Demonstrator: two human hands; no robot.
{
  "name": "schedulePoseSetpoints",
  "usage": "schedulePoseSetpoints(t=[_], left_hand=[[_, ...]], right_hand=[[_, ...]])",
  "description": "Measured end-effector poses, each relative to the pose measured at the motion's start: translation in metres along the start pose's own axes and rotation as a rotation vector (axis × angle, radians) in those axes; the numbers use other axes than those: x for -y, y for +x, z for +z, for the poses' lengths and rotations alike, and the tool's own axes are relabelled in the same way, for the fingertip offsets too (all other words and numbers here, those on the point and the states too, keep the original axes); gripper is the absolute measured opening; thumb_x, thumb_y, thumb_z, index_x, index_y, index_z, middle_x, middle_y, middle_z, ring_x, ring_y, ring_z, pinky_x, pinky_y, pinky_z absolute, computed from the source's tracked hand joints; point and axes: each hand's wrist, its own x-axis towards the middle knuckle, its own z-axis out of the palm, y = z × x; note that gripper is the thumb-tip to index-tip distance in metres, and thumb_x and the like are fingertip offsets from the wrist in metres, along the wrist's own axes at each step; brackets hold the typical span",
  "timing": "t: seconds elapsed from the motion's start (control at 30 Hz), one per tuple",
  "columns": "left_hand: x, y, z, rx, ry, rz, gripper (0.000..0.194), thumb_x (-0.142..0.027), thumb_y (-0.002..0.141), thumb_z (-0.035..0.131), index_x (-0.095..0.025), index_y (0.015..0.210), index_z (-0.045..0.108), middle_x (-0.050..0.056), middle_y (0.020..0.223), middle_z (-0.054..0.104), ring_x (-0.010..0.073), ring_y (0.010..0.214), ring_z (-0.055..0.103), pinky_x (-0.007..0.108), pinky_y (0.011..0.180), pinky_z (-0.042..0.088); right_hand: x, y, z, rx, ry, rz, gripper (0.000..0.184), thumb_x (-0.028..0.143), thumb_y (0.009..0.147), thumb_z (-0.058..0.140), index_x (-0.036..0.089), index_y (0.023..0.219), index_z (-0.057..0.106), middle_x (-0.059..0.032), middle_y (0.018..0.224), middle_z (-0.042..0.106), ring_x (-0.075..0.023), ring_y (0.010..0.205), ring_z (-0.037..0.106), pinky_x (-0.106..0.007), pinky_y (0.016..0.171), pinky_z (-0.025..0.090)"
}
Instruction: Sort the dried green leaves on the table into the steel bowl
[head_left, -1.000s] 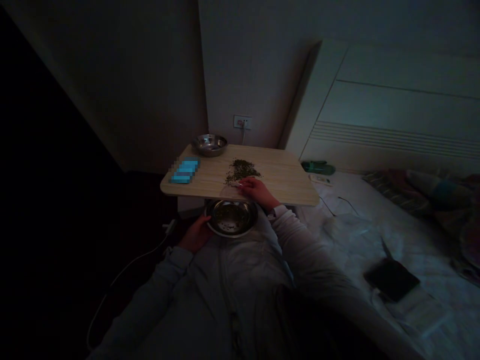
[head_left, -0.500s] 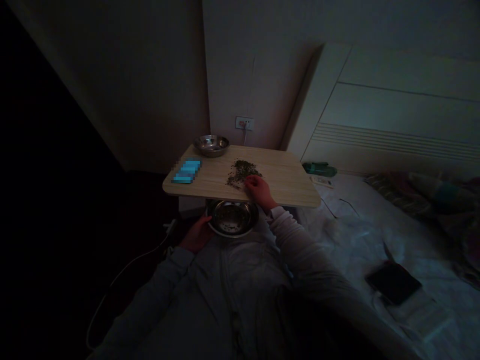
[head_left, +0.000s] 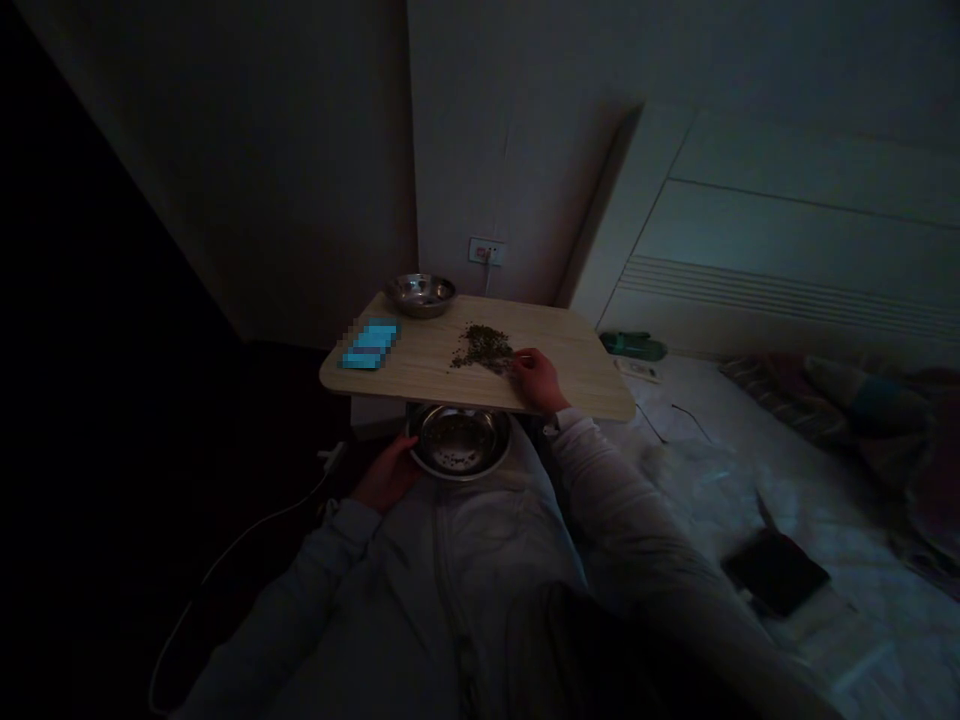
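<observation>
A person sits at a small pale tabletop of wood-grain board with rounded corners point(head_left: 585, 375), on which lies a loose heap of small, dark green grains point(head_left: 486, 345). The heap's longer spread slants from the far side towards the near right, ending beside the right hand point(head_left: 536, 380), with a few strays scattered at its near left. That hand rests at the heap's right edge, fingers curled and pointing left into it; whether the fingertips pinch any grains cannot be told. Below the near edge, the left hand point(head_left: 388, 475) grips the left side of a round, shiny metal bowl point(head_left: 491, 455), thumb at the rim, the other fingers hidden. The bowl, over the lap, has its mouth facing up and, being round, no long axis; small bits lie on its bottom. A second round, silvery metal bowl point(head_left: 421, 308) stands at the tabletop's far left corner, and a flat rectangular device with a blurred blue screen point(head_left: 369, 345) lies nearer, its long axis slanting away to the right.
</observation>
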Motion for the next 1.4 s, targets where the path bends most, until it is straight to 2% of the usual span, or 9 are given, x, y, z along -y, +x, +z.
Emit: schedulePoseSetpoints(t=[0.23, 0.4, 0.63, 0.73, 0.83, 0.97, 1.17, 1.4], left_hand=[[-0.002, -0.003, 0.006, -0.049, -0.017, -0.035, 0.026, -0.006, 0.092, 0.065, -0.016, 0.112, 0.077, 0.005, 0.089, 0.086, 0.0217, 0.078, 0.082, 0.032, 0.078, 0.067], [-0.001, -0.007, 0.010, -0.070, -0.009, -0.022, 0.023, -0.005, 0.094, 0.063, -0.015, 0.110, 0.077, 0.006, 0.087, 0.085, 0.0218, 0.077, 0.082, 0.031, 0.076, 0.066], [0.001, -0.002, 0.004, -0.027, -0.029, -0.018, 0.038, -0.006, 0.092, 0.066, -0.015, 0.126, 0.077, 0.007, 0.099, 0.088, 0.0230, 0.084, 0.084, 0.032, 0.079, 0.067], [0.001, -0.002, 0.003, -0.019, -0.025, -0.010, 0.038, -0.006, 0.092, 0.066, -0.016, 0.127, 0.076, 0.006, 0.099, 0.088, 0.0226, 0.084, 0.084, 0.032, 0.079, 0.067], [0.000, -0.005, 0.007, -0.039, -0.032, -0.008, 0.031, -0.005, 0.093, 0.064, -0.016, 0.119, 0.077, 0.005, 0.094, 0.087, 0.0210, 0.080, 0.083, 0.030, 0.078, 0.067], [-0.002, -0.009, 0.012, -0.049, -0.036, -0.012, 0.026, -0.003, 0.094, 0.062, -0.015, 0.111, 0.077, 0.005, 0.091, 0.086, 0.0195, 0.077, 0.082, 0.029, 0.077, 0.066], [-0.001, -0.008, 0.011, -0.058, -0.022, -0.017, 0.026, -0.003, 0.093, 0.063, -0.016, 0.109, 0.078, 0.005, 0.088, 0.086, 0.0225, 0.081, 0.083, 0.030, 0.075, 0.066], [-0.001, -0.010, 0.012, -0.049, -0.022, -0.011, 0.027, -0.004, 0.094, 0.063, -0.015, 0.113, 0.079, 0.006, 0.092, 0.087, 0.0231, 0.086, 0.084, 0.033, 0.082, 0.067]], right_hand=[[-0.003, 0.017, -0.008, 0.001, 0.008, -0.073, 0.010, 0.027, 0.086, 0.073, 0.024, 0.095, 0.070, -0.0023, 0.085, 0.079, -0.0200, 0.086, 0.073, -0.039, 0.094, 0.060], [-0.004, 0.029, -0.011, 0.014, 0.008, -0.080, 0.011, 0.028, 0.084, 0.074, 0.023, 0.093, 0.071, -0.0029, 0.084, 0.079, -0.0225, 0.088, 0.076, -0.045, 0.099, 0.063], [-0.002, 0.037, -0.021, 0.033, 0.068, -0.105, 0.017, 0.035, 0.085, 0.080, 0.022, 0.095, 0.075, -0.0068, 0.091, 0.082, -0.0251, 0.091, 0.079, -0.049, 0.100, 0.066], [0.005, 0.034, -0.025, 0.015, -0.049, -0.132, 0.018, 0.036, 0.089, 0.079, 0.021, 0.099, 0.078, -0.0109, 0.101, 0.084, -0.0275, 0.101, 0.080, -0.049, 0.104, 0.064], [0.014, 0.026, -0.024, -0.002, -0.222, -0.175, 0.017, 0.032, 0.096, 0.072, 0.021, 0.108, 0.079, -0.0143, 0.110, 0.083, -0.0299, 0.110, 0.080, -0.047, 0.107, 0.063], [0.032, 0.012, -0.013, 0.006, -0.531, -0.188, 0.030, 0.027, 0.107, 0.054, 0.020, 0.129, 0.075, -0.0158, 0.109, 0.083, -0.0332, 0.107, 0.079, -0.048, 0.100, 0.063], [0.061, -0.012, 0.006, 0.169, -0.885, -0.232, 0.038, 0.020, 0.109, 0.045, 0.018, 0.138, 0.068, -0.0194, 0.117, 0.082, -0.0329, 0.109, 0.078, -0.040, 0.093, 0.057], [0.071, -0.032, 0.004, 0.275, -1.037, -0.299, 0.041, 0.018, 0.110, 0.044, 0.019, 0.145, 0.065, -0.0175, 0.120, 0.083, -0.0293, 0.109, 0.079, -0.035, 0.092, 0.055]])
